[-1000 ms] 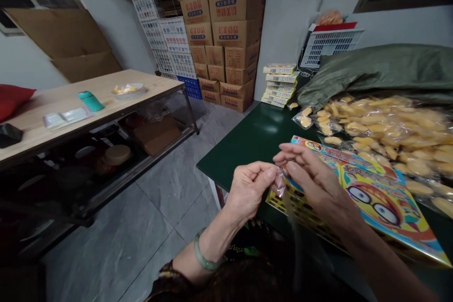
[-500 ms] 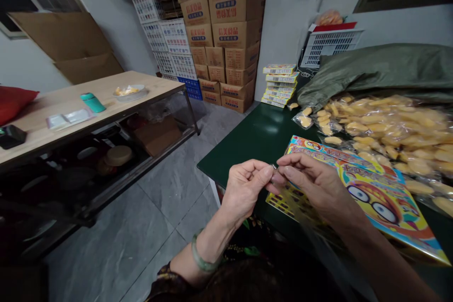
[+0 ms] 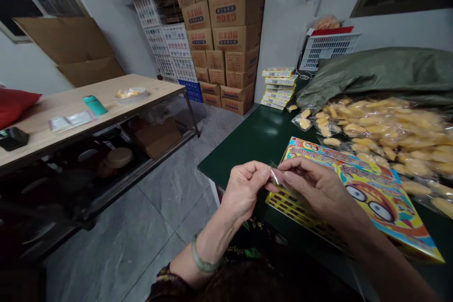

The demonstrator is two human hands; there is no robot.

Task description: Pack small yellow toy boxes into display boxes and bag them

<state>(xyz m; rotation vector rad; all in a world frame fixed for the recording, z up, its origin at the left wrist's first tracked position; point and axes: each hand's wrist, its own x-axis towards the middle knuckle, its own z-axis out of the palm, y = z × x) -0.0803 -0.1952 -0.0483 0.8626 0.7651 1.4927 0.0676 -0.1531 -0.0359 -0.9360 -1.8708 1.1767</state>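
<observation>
My left hand (image 3: 243, 189), a green bangle (image 3: 203, 257) at its wrist, pinches a piece of clear plastic film (image 3: 276, 176) between thumb and fingers. Facing it, my right hand (image 3: 320, 191) grips the other side of the same film with its fingertips. The film is thin and see-through, and I cannot tell its full shape. Under and beyond my right hand lies a bright cartoon-printed box (image 3: 377, 196) on the dark green table (image 3: 244, 144). Behind the box spreads a heap of yellow pieces in clear wrappers (image 3: 389, 125).
A stack of flat printed boxes (image 3: 278, 87) stands at the table's far end. A green sack (image 3: 382, 68) lies behind the heap. To the left is a wooden table (image 3: 71, 94) with a teal bottle (image 3: 95, 104). Brown cartons (image 3: 231, 35) are piled at the back.
Between my fingertips the film shows as a wider, shiny patch than before. Both hands stay in nearly the same place; the trailing film below my right hand is less visible.
</observation>
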